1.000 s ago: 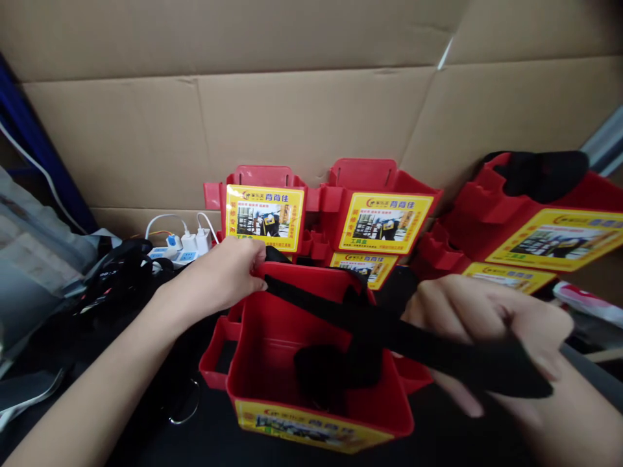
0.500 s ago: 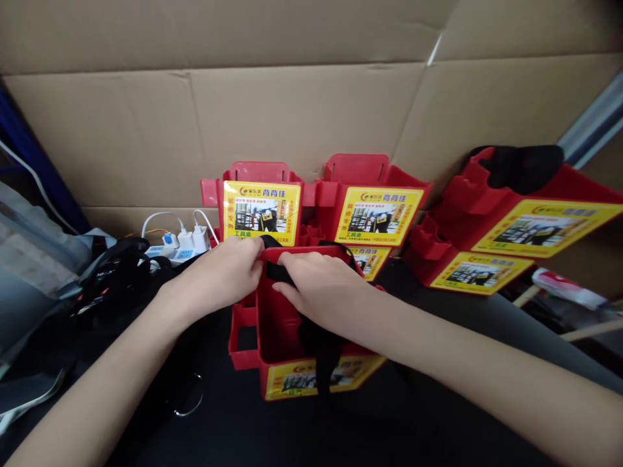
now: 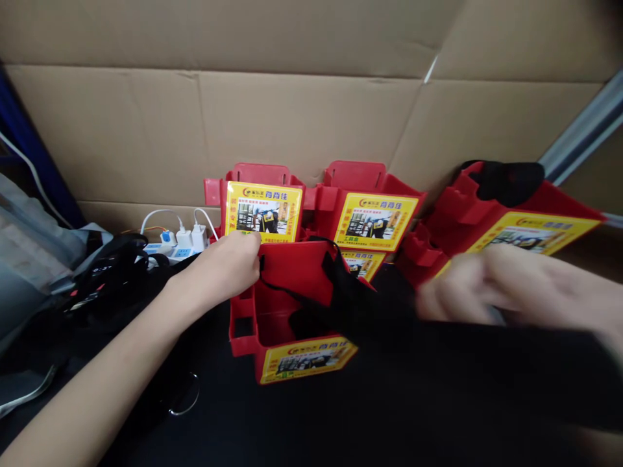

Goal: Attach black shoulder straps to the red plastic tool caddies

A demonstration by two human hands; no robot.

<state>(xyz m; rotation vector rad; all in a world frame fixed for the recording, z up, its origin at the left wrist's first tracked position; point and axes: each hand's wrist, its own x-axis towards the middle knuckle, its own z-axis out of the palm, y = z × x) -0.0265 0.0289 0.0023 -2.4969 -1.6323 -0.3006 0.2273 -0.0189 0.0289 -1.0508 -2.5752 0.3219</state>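
A red plastic tool box [image 3: 294, 263] with a yellow picture label stands in front of me, its open top facing up. My left hand [image 3: 228, 264] is closed on the box's back left rim, by a slot; the fingertips are hidden behind it. A black strap [image 3: 348, 295] runs through the box's back wall, hangs partly inside and stretches off to the right. Off to the right, my right hand [image 3: 491, 285] is curled around this strap, smeared by motion. The strap's far part is a dark blur below that hand.
Behind stand stacked red tool boxes [image 3: 357, 175], with more at the right [image 3: 452, 207] topped by black fabric. A white power strip [image 3: 182, 243] with plugs lies at the left, near black straps [image 3: 107, 272]. A metal ring [image 3: 195, 395] lies on the black surface. Cardboard [image 3: 306, 130] walls the back.
My right hand has moved from the box's back wall far to the right, drawing the black strap out with it. My left hand stays at the rim, and the box has shifted slightly.
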